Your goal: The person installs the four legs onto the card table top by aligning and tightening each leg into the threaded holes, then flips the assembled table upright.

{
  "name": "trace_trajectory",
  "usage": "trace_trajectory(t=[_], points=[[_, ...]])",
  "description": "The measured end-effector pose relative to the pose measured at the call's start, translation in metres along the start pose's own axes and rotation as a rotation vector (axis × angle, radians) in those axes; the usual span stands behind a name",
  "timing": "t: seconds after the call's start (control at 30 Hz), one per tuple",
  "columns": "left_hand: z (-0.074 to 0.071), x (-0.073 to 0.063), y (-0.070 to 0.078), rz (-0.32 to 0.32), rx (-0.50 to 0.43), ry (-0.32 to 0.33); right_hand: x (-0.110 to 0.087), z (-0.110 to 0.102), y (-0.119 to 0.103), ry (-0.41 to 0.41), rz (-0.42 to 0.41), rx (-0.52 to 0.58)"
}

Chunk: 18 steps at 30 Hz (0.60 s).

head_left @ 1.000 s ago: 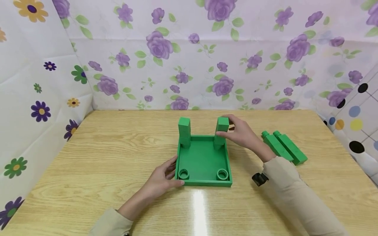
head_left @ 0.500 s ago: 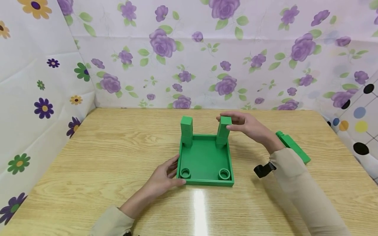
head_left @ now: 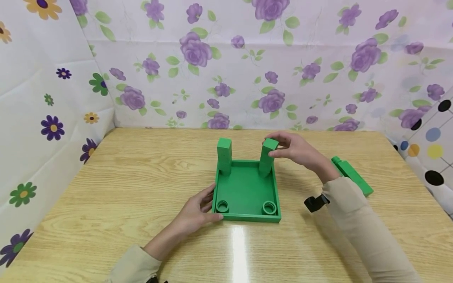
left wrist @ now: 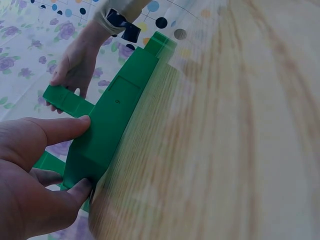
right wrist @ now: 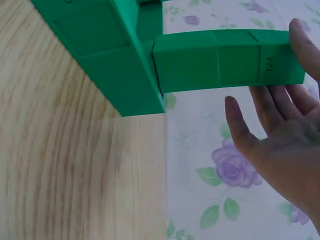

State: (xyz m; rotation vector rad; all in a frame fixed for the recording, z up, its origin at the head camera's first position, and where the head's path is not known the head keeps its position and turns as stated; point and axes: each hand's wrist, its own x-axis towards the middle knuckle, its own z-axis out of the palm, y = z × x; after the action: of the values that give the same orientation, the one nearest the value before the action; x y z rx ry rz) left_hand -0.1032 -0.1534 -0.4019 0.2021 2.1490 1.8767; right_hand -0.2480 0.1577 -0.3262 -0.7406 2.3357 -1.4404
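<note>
A shallow green square tray-like base [head_left: 245, 192] lies on the table, with a green square post [head_left: 224, 155] upright at its back left corner. My left hand [head_left: 192, 214] grips the base at its front left corner, thumb on the front edge. At the back right corner stands a second green post [head_left: 270, 157], slightly turned. My right hand [head_left: 297, 152] holds that post near its top between thumb and fingers. In the right wrist view the post [right wrist: 235, 57] meets the base's inner corner. Two round threaded sockets [head_left: 222, 206] show in the front corners.
Beyond my right forearm a loose green post [head_left: 355, 177] with a threaded end lies on the wooden table [head_left: 155, 165]. My right sleeve covers part of that area. A flowered cloth [head_left: 155, 78] hangs along the table's back edge.
My right hand has shifted up to the top of the back right post, which has turned a little. One of two loose posts is now hidden by my right arm. The left hand keeps its grip.
</note>
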Motion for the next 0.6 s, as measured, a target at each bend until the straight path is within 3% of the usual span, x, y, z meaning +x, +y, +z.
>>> trace_trajectory(t=[0.17, 0.4, 0.6], points=[[0.0, 0.0, 0.001, -0.003, -0.002, -0.003, -0.002, 0.006, -0.003, 0.099, 0.002, -0.056], [0.0, 0.0, 0.002, -0.012, -0.009, 0.004, 0.001, 0.02, -0.007, 0.278, 0.02, -0.229], [0.001, 0.0, 0.002, -0.022, -0.008, 0.005, 0.0, 0.025, -0.009, 0.319, 0.042, -0.273]])
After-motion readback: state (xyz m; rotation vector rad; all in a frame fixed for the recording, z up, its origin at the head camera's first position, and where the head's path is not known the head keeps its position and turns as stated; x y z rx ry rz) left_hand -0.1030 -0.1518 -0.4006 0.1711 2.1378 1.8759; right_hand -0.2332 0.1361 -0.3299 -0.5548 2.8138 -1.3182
